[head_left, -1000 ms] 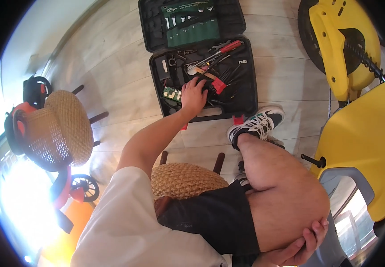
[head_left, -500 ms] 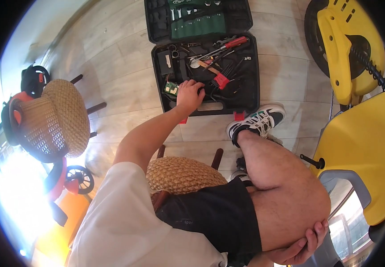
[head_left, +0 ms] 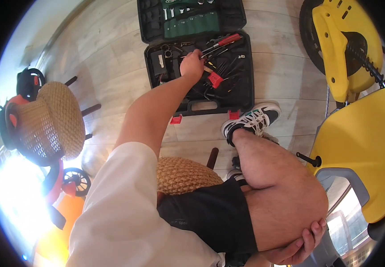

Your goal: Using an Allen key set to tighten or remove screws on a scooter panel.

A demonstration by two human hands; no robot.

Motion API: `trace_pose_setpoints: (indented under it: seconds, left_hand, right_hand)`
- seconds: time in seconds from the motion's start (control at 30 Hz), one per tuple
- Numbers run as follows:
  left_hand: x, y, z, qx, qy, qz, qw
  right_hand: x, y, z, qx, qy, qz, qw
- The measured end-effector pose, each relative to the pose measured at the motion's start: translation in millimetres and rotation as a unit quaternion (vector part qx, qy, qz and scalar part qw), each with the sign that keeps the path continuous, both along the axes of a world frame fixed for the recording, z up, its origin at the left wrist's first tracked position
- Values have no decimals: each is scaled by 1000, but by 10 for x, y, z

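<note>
My left hand (head_left: 191,66) reaches into the open black toolbox (head_left: 248,80) on the floor, its fingers curled among tools beside a red-handled screwdriver (head_left: 228,41); what they grip is hidden. Near it lie a bundle of dark tools with a red holder (head_left: 215,79) and a ring-shaped metal part (head_left: 167,52). In the lid is a green roll of wrenches (head_left: 191,27). My right hand (head_left: 303,244) is wrapped round the side of my bent right knee (head_left: 310,207).
Yellow vehicle bodywork (head_left: 355,138) with a wheel and spring fills the right side. A woven stool (head_left: 61,120) stands at the left, among red and black wheeled things (head_left: 32,80). Another woven seat (head_left: 183,173) is under me. My shoe (head_left: 255,118) sits by the toolbox's front edge.
My left hand has moved forward, farther up into the toolbox, from beside the green circuit board to near the screwdriver. My right hand stays on my knee.
</note>
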State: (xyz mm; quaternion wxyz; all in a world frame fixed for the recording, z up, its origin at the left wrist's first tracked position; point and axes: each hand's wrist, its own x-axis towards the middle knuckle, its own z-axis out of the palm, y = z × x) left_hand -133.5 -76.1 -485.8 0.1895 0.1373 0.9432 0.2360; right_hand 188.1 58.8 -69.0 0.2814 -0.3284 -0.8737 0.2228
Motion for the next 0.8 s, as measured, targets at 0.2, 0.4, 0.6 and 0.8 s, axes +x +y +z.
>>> trace_pose_setpoints:
  seconds: [0.2, 0.4, 0.6, 0.8]
  left_hand:
    - [-20, 81, -10, -98, -26, 26, 994]
    - [135, -204, 9, -28, 60, -40, 997]
    - [443, -235, 205, 68, -5, 3, 998]
    - [917, 93, 254, -18, -12, -20, 1000]
  right_hand:
    - [27, -32, 11, -10, -16, -10, 1000]
    - [52, -6, -36, -8, 12, -6, 1000]
    - [106, -5, -46, -17, 26, -1, 1000]
    - [242, 26, -4, -7, -60, 34, 998]
